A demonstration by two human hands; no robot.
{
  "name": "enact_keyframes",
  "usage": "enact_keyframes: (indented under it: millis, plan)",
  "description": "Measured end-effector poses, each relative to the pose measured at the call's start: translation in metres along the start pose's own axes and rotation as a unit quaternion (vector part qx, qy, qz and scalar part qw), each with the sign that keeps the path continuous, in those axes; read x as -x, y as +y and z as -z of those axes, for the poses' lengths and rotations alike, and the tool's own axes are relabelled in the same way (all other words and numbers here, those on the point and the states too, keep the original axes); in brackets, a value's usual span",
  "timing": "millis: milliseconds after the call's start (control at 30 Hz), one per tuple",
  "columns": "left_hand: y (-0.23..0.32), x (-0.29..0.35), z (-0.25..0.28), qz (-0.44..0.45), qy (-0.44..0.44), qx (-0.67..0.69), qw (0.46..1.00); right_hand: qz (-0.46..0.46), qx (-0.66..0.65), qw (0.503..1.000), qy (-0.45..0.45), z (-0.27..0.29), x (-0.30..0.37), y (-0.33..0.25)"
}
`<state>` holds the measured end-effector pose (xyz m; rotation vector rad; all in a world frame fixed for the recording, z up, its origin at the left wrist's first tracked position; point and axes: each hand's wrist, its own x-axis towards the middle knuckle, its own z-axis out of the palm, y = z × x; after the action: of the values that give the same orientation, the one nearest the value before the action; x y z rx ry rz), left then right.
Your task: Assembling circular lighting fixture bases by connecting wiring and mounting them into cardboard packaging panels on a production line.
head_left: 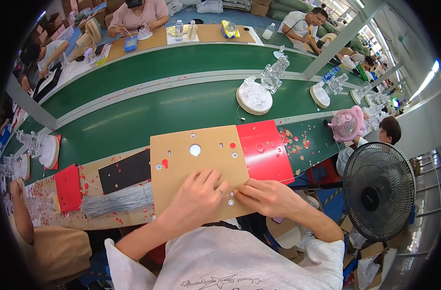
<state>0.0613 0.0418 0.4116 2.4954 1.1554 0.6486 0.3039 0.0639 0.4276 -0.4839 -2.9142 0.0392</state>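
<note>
A square brown cardboard panel (pixel 181 145) lies in front of me. It has a round hole, small slots and several metal-ringed fittings (pixel 231 203). My left hand (pixel 201 193) rests on its lower middle with the fingers curled and the thumb and forefinger together. Anything between them is too small to name. Across a short gap, my right hand (pixel 261 195) is at the panel's right edge, its fingertips pinched beside a small whitish piece at a slot. I cannot tell what that pinch holds.
Left of the panel lie a wire bundle (pixel 116 202), a black sheet (pixel 126 170) and a red sheet (pixel 68 189). Another red sheet (pixel 266 151) shows at right. Clear plastic figures on round bases (pixel 254 95) stand on the green conveyor (pixel 148 104). A black fan (pixel 379 191) stands right; people sit around.
</note>
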Motion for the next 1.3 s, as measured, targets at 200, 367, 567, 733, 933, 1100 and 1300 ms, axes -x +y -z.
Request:
enact_keyframes:
  millis: [200,367,567,733,933,1100,1300]
  plan:
    - [-0.004,-0.002,-0.01,-0.028,0.007,0.054,0.998,-0.126,-0.08,0.988,0.03,0.0,-0.011,-0.019]
    - [-0.003,0.006,-0.011,-0.028,0.025,0.061,0.997,-0.164,-0.053,0.984,0.042,-0.017,-0.001,-0.022]
    - [-0.026,0.038,0.006,0.07,0.035,0.155,0.985,-0.178,-0.075,0.979,0.06,-0.018,0.018,-0.012]
    - [-0.021,0.041,-0.003,0.093,0.11,0.28,0.949,-0.163,-0.147,0.97,0.107,-0.013,-0.014,-0.023]
    - [-0.018,0.051,-0.012,0.153,0.26,0.215,0.929,-0.164,-0.229,0.938,0.204,-0.042,-0.036,-0.032]
    - [-0.013,0.075,-0.038,0.297,0.273,0.468,0.787,-0.149,-0.221,0.943,0.202,-0.041,-0.039,-0.033]
    - [0.001,0.066,-0.021,0.322,0.197,0.598,0.708,-0.093,-0.174,0.965,0.172,-0.045,-0.038,-0.035]
